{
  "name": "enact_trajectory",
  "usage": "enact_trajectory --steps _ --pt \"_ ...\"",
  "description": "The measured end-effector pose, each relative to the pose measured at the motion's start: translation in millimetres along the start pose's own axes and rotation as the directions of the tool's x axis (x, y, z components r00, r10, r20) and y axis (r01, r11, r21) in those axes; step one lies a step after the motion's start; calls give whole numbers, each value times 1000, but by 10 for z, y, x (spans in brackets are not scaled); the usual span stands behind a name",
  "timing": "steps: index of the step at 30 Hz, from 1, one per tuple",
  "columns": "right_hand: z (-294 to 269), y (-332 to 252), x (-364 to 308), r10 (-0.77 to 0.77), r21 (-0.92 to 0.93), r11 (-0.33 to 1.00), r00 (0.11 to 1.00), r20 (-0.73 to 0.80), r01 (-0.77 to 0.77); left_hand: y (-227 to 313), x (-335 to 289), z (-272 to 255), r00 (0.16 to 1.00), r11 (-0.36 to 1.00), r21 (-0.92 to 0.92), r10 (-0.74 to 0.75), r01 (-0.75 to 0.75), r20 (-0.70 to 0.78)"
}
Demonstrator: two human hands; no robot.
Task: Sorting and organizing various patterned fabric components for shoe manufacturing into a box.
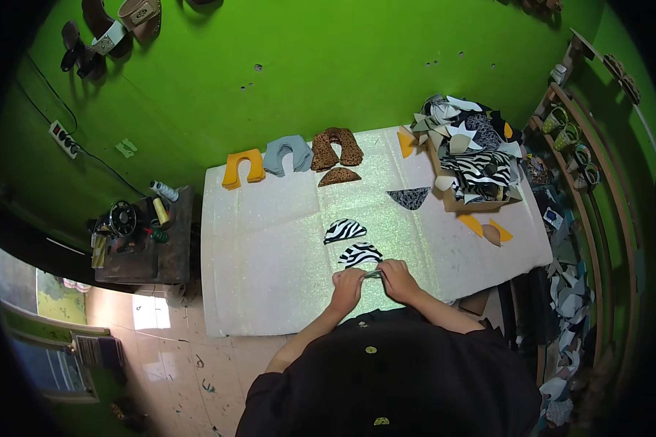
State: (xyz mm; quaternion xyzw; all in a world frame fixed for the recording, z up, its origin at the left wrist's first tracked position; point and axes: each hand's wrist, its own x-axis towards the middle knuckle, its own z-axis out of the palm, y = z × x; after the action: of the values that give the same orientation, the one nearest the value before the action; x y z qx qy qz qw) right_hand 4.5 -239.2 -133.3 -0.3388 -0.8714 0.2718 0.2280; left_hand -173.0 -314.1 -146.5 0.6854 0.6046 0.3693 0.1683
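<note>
At the near edge of the table (259,273), my left hand (348,287) and my right hand (399,281) are closed on the two ends of a thin, dark greyish piece (372,274), seen nearly edge-on; its material is hard to make out. Just beyond my fingers lies a half-moon zebra-print piece (360,254). Another zebra-print piece (344,231) rests a little farther off. Beyond these sits a brown spotted half-moon piece (339,176), below a stack of spotted U-shaped pieces (348,151).
Grey (275,158) and yellow (231,175) U-shaped stacks line the far edge. A cardboard box (447,191) heaped with scraps stands at right, with a dark patterned piece (410,197) and yellow scraps (470,223) nearby. Left is a sewing machine (123,218); right, a wooden rack (598,153).
</note>
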Motion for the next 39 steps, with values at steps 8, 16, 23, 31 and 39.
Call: enact_trajectory --steps 8,16,23,31,39 --pt "203 -91 42 -25 149 988 996 -91 38 5 7 73 994 993 78 80 -85 73" --pt "202 -95 -76 10 -204 979 1000 -10 -12 65 -58 21 992 977 213 -51 27 111" --pt "90 -214 401 287 -59 956 958 -18 -287 -48 386 -172 991 975 177 -136 136 -14" --pt "-17 -165 812 436 -355 867 876 205 -348 -165 604 -153 906 877 285 -419 386 65" --pt "175 -85 717 384 -216 910 916 117 -354 -272 564 -86 909 910 101 -410 402 69"
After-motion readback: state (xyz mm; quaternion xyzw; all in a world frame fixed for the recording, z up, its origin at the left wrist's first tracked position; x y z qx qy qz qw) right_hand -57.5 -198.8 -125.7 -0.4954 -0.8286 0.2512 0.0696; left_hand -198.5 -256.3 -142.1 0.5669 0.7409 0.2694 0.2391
